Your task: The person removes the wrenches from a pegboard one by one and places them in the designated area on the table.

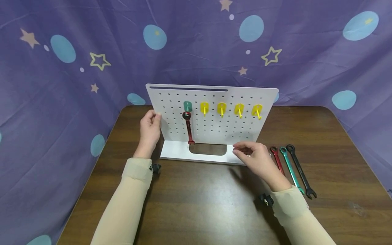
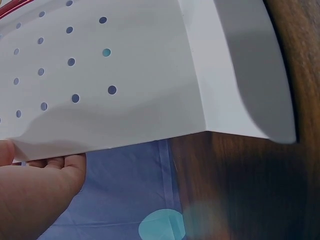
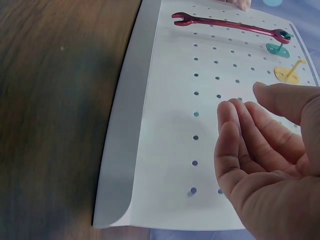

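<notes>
A white pegboard [image 1: 211, 131] stands on the table, with its base toward me. My left hand [image 1: 150, 127] pinches its left edge, thumb in front and fingers behind, as the left wrist view shows. From the green hook [image 1: 188, 106] hangs a red ratchet wrench [image 1: 189, 131], ring end up and open end down. My right hand [image 1: 255, 156] hovers by the board's lower right part, fingers loosely curled with nothing between them. To its right lie a second red wrench [image 1: 277, 160], a green wrench [image 1: 292, 170] and a black wrench [image 1: 301, 172]; the second red wrench is partly hidden.
Several yellow hooks [image 1: 222, 109] line the board to the right of the green one. An oblong cutout [image 1: 208, 149] opens in the board's base. Brown wooden table [image 1: 196, 197] lies in front; a purple patterned cloth [image 1: 196, 61] hangs behind.
</notes>
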Motion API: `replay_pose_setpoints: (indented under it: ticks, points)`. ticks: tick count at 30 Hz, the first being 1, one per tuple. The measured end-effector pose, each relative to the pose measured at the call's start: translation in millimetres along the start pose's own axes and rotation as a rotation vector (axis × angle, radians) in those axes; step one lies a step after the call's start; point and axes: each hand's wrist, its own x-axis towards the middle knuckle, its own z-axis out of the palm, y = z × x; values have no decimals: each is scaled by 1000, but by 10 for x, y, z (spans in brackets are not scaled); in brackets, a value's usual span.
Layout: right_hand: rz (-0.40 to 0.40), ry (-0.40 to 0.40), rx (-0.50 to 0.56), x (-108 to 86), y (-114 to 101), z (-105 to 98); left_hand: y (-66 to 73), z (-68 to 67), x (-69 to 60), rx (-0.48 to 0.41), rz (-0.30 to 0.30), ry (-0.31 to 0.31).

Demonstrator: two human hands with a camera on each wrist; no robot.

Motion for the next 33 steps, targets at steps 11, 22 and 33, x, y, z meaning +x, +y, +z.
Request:
replay_pose_setpoints:
  ticks: [11,22,33]
  points:
    - [-44,-17,17,122,-82,126,6,-31,-6,8,-9,6]
    - [-41,-37,49,206,-178,227,-11,-5,17,8,-2,8]
    - [-56,-25,124,353,-309,387,56,-1,5,23,-7,9]
